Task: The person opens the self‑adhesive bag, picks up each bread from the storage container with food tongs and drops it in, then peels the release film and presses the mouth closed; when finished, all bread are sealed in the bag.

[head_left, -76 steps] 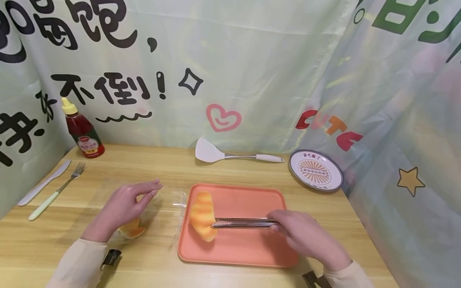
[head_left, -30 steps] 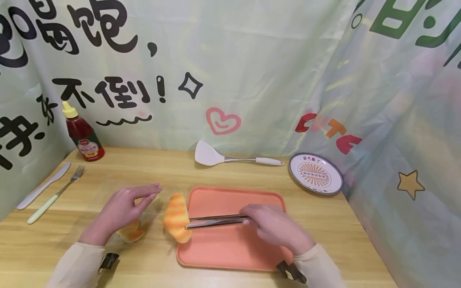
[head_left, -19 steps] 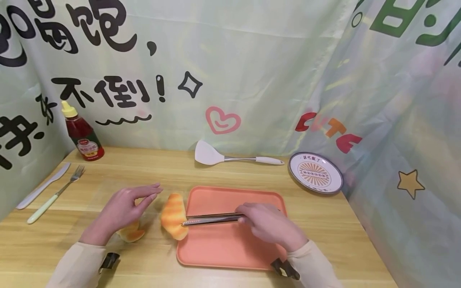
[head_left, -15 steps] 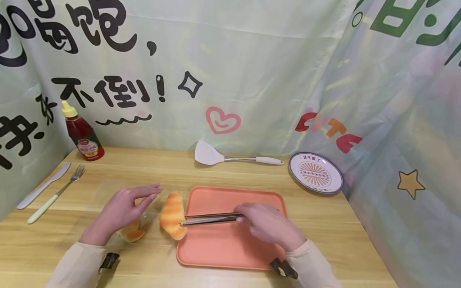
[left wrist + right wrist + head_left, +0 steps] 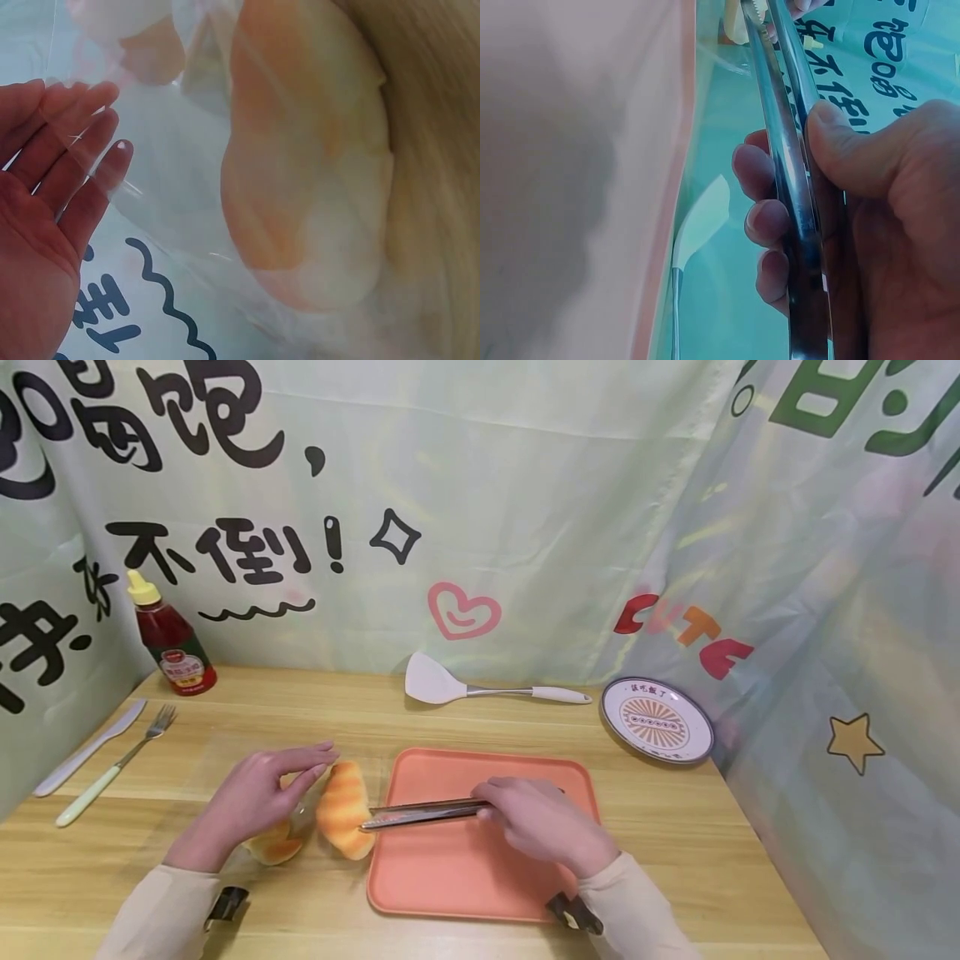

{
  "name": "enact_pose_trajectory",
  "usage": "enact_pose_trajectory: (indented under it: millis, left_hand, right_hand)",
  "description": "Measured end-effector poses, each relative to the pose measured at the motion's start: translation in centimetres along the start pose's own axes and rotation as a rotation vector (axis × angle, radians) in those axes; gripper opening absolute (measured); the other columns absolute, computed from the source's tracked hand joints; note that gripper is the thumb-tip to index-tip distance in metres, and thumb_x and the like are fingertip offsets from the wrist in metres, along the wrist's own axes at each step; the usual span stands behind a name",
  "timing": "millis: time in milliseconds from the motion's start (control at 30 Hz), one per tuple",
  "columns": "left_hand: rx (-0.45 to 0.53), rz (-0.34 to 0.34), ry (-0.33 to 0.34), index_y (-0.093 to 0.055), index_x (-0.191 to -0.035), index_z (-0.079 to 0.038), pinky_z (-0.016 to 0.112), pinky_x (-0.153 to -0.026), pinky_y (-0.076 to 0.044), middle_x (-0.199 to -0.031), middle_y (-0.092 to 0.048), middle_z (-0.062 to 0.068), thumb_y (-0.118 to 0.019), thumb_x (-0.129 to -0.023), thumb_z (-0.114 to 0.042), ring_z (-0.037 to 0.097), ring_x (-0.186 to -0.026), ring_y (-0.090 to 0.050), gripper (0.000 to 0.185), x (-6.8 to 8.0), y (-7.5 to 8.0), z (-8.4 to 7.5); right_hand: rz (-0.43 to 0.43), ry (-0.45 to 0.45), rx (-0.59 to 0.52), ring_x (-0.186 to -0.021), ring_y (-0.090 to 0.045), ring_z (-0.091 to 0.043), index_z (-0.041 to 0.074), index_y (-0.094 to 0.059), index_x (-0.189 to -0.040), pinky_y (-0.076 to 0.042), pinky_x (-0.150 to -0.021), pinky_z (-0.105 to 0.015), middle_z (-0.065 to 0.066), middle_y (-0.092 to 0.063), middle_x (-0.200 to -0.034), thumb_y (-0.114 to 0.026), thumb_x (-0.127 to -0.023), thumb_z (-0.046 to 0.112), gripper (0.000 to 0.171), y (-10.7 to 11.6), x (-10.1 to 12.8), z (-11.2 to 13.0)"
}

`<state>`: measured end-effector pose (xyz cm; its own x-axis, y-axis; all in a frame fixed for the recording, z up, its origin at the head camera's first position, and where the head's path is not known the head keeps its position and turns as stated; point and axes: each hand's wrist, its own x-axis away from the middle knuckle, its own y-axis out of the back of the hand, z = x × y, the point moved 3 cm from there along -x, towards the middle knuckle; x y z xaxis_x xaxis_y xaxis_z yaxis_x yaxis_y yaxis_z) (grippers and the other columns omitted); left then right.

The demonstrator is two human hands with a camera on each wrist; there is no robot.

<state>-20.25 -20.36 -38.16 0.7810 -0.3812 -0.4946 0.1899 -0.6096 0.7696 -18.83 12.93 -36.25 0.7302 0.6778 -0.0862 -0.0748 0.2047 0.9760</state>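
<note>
1. We take the orange tray [image 5: 487, 868] as our landmark; it lies on the wooden table [image 5: 450, 714].
2. Our right hand [image 5: 536, 822] is over the tray, its thumb and fingers curled round the metal tongs [image 5: 420, 813], squeezing the two arms together.
3. The tong tips clamp a striped bread roll [image 5: 342, 808] just past the tray's left edge, off the tray.
4. Our left hand [image 5: 258, 789] is left of the tray, fingers straight and close together, lying against a clear plastic bag [image 5: 172, 187]; whether the thumb pinches the film we cannot tell.
5. A second bread piece [image 5: 272, 847] shows below that hand, apparently inside the bag.
6. Behind the tray lies a white spatula [image 5: 480, 687]; right of it a patterned plate [image 5: 657, 719]; far left a ketchup bottle [image 5: 171, 639], fork [image 5: 112, 767] and knife [image 5: 86, 749].
</note>
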Motion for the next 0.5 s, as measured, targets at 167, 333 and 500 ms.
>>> enact_pose_trajectory:
  millis: [167,333,500]
  left_hand:
    - [0.006,0.001,0.001,-0.076,-0.110,-0.010,0.054,-0.084,-0.053,-0.119,-0.068,0.007,-0.070,-0.090,-0.006,0.031,-0.103,-0.067,0.021,0.0,0.0,0.0]
    - [0.005,-0.014,-0.014,-0.076,-0.110,-0.010,0.053,-0.082,-0.053,-0.118,-0.069,0.006,-0.071,-0.090,-0.006,0.031,-0.102,-0.068,0.022,0.0,0.0,-0.1]
    - [0.004,-0.018,-0.019,-0.075,-0.111,-0.009,0.053,-0.082,-0.054,-0.118,-0.069,0.006,-0.070,-0.090,-0.005,0.031,-0.102,-0.068,0.023,0.0,0.1,-0.3]
  right_hand:
    - [0.002,0.011,0.011,-0.069,-0.052,-0.006,0.019,-0.065,-0.102,-0.045,-0.056,-0.026,0.012,-0.058,-0.089,-0.059,-0.100,0.022,0.007,-0.1,-0.6,0.3]
    - [0.013,0.021,0.009,-0.064,-0.048,-0.007,0.020,-0.064,-0.099,-0.042,-0.053,-0.024,0.012,-0.054,-0.084,-0.058,-0.100,0.022,0.006,-0.1,-1.1,0.6]
    - [0.020,0.036,0.013,-0.063,-0.047,-0.008,0.020,-0.061,-0.094,-0.039,-0.052,-0.023,0.012,-0.051,-0.081,-0.058,-0.101,0.022,0.008,-0.4,-1.6,1.0]
